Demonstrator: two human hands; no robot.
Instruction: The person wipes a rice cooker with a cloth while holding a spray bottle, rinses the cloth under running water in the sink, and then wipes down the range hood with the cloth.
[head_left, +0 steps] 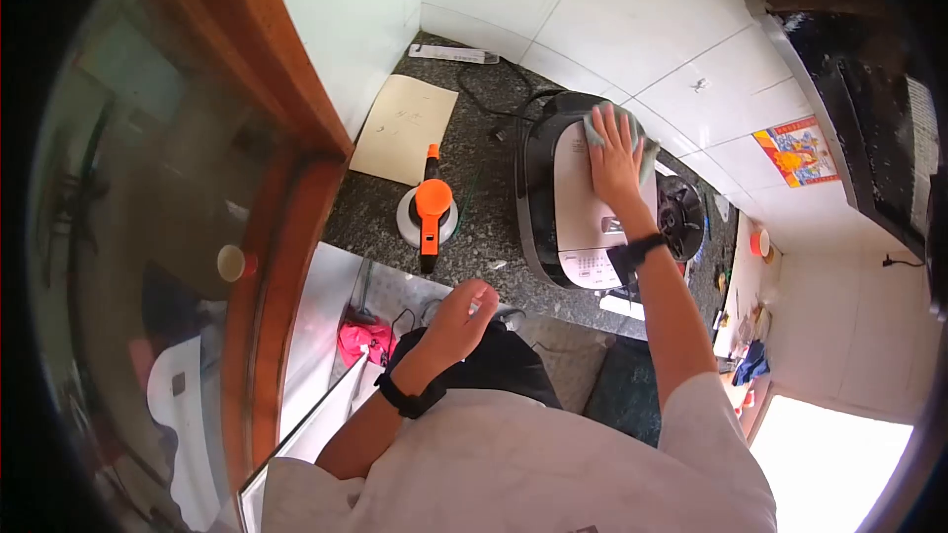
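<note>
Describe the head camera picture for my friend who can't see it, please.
The person's right hand lies spread over a pale green cloth on top of a rice cooker. The left hand curls loosely near the speckled counter, where an orange-and-black gadget and some paper also lie.

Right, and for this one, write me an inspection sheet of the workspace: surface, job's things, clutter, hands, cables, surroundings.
Surface: dark speckled countertop; wet or dry, cannot tell.
Job's things: what looks like a rice cooker, lid shut; pale green cloth on its top.
Clutter: paper sheet with handwriting; orange-and-black item over a round white one.
Hands: right hand spread flat on the cloth; left hand loosely curled off the counter, nothing seen in it.
Cables: black cord beside the cooker; where it is plugged in, unclear.
Surroundings: white tiled wall, colourful picture on it; wooden frame opposite.
</note>
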